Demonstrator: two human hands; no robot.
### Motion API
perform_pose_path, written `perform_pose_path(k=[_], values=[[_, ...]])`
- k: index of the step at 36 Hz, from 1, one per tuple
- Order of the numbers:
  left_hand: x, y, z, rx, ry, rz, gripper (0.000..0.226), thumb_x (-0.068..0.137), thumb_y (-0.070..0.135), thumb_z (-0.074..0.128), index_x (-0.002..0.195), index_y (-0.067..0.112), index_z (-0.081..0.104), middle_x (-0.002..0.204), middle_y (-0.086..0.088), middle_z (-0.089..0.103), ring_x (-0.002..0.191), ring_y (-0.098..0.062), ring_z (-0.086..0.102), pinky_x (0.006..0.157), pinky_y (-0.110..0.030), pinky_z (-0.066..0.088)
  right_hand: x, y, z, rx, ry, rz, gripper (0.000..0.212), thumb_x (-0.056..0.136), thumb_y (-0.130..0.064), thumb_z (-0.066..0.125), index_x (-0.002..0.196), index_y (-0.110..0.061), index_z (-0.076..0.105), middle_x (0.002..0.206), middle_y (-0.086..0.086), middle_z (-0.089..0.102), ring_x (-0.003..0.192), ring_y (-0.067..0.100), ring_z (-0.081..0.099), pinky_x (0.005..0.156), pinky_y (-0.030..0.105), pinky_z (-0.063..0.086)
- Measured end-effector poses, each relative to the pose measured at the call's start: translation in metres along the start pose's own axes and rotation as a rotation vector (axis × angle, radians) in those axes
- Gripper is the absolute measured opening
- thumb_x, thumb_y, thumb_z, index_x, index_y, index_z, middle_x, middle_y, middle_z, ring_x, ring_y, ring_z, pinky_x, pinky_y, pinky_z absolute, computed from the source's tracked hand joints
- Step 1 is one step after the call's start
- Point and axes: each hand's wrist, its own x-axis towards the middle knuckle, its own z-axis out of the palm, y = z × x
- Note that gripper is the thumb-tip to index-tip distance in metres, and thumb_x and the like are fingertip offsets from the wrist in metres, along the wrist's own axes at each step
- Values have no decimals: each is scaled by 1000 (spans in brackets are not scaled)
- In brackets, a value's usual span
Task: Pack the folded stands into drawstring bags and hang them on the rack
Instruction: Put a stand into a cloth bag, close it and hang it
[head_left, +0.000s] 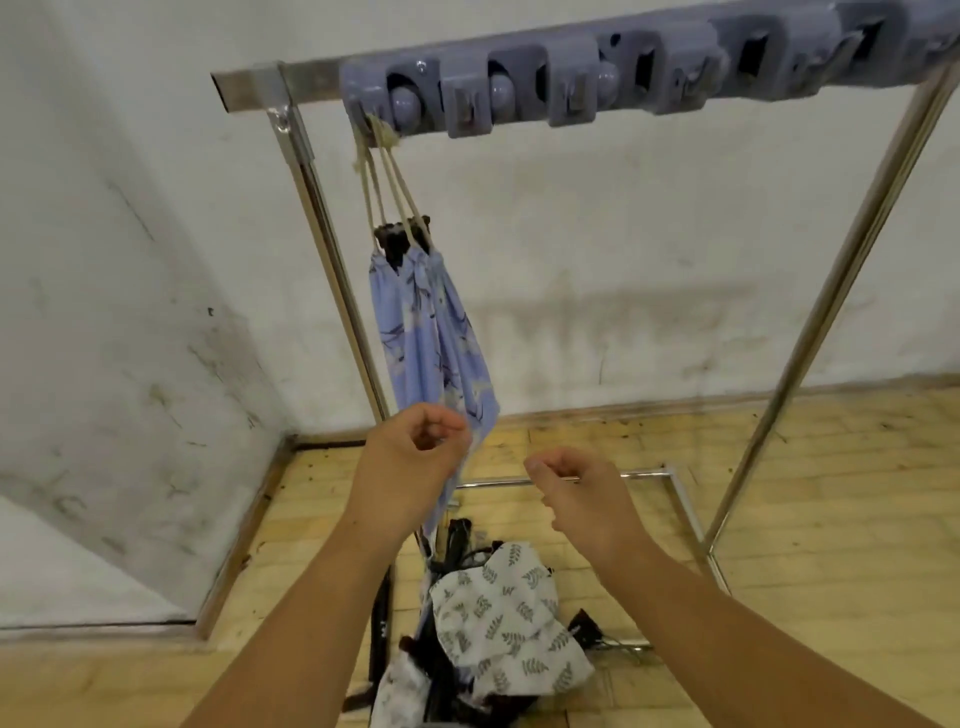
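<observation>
Blue floral bag (436, 332) hangs by its cords from the rack (249, 88); left hand (415, 457) and right hand (576, 493), fingers loosely curled, hold nothing. Next, lift the leaf-print bag (509, 623) (on the floor (805, 519) below) by its mouth.

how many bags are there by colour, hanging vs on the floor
blue bag, hung on rack: 1
white bag, on floor: at least 1
total: at least 2; more may be hidden
</observation>
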Motion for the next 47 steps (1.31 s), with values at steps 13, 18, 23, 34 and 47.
perform_pose_path(k=[13,18,23,34,47], values=[[-8,-122,58,35,-78,-197,7,92,20,78,95,26,75,98,-4,73,88,-22,71,80,-42,62,-6,139,-17,-67,0,247,13,99,-29,67,88,-28,74,97,-13,69,97,17,69,77,34,52],[-10,-180,87,34,-102,-317,7,92,18,77,95,24,74,96,-1,73,80,-11,69,70,-25,61,-1,190,-22,-148,4,312,9,99,-30,66,92,-31,72,97,-15,68,92,9,66,83,35,58],[-14,-241,116,109,-201,-421,6,94,23,76,97,28,73,100,9,73,87,-9,70,82,-32,59,3,244,-28,-241,-23,391,10,100,-29,65,91,-31,69,90,-11,69,83,8,64,80,36,60],[-16,-352,165,318,-338,-548,8,92,26,77,97,27,71,95,6,72,89,-15,69,82,-34,55,5,363,-70,-354,19,595,8,99,-29,66,102,-25,72,97,-9,69,92,6,63,72,20,45],[4,-433,187,690,-717,-439,26,92,27,76,116,32,69,141,3,59,129,-23,55,103,-42,45,-24,477,-150,-641,6,892,12,99,-28,62,102,-20,70,96,-2,69,92,18,63,79,32,52]])
